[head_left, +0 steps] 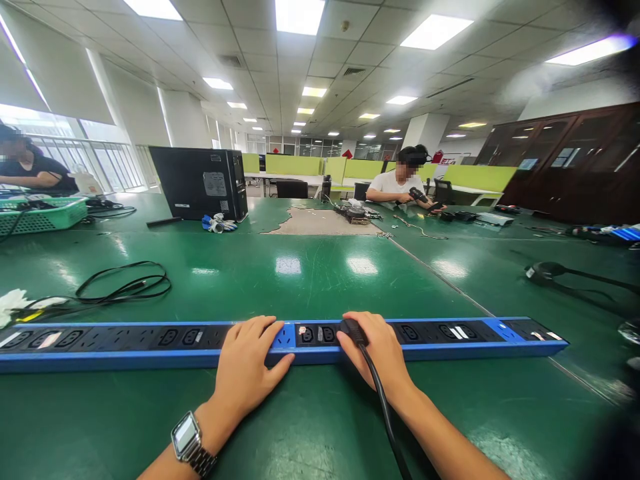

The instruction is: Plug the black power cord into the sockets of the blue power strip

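Note:
A long blue power strip (pixel 320 353) with black sockets lies across the green table in front of me. My left hand (pixel 253 353) grips it left of the middle, fingers over the top and thumb along the front edge, beside a blue socket section. Just right of the middle, my right hand (pixel 377 353) is closed around a black power plug (pixel 354 331) at the strip's sockets. From the plug a thick black cable (pixel 383 407) runs down toward me. Whether the plug is fully seated is hidden by my fingers.
Coiled black cable (pixel 125 283) lies on the left, and a black computer case (pixel 197 183) stands behind it. Beyond are gloves (pixel 219 223) and a green basket (pixel 45 215). A person (pixel 400 180) sits across the table with a power drill (pixel 419 195); another person (pixel 30 163) is far left.

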Demonstrator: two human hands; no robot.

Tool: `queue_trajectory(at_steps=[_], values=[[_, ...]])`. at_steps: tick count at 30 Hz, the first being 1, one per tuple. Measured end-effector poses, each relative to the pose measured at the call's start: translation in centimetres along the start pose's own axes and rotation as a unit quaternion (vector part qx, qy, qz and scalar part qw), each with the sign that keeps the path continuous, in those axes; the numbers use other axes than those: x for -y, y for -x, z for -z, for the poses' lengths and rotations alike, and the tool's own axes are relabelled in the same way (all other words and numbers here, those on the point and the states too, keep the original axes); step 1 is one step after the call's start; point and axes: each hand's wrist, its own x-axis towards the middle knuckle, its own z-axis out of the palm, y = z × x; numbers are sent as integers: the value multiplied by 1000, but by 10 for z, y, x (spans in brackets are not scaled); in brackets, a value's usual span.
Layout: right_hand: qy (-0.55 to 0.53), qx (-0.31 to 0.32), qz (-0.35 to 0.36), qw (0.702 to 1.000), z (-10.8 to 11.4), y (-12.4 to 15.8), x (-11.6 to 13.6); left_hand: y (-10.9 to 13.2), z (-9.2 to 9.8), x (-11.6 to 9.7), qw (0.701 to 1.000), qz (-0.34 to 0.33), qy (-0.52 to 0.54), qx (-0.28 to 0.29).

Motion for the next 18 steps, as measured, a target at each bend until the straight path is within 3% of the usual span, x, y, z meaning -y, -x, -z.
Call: queue_trajectory(at_steps=[13, 15, 18], values=[[-36, -6, -16, 999, 0, -1, 3, 1, -1, 1, 1000, -4, -7, 4], [-118, -45, -54, 991, 4, -4, 3, 1, -1, 1, 1000, -6, -9, 3], [-248, -191, -153, 937, 17, -10, -7, 1, -2, 1, 1000, -9, -11, 3]])
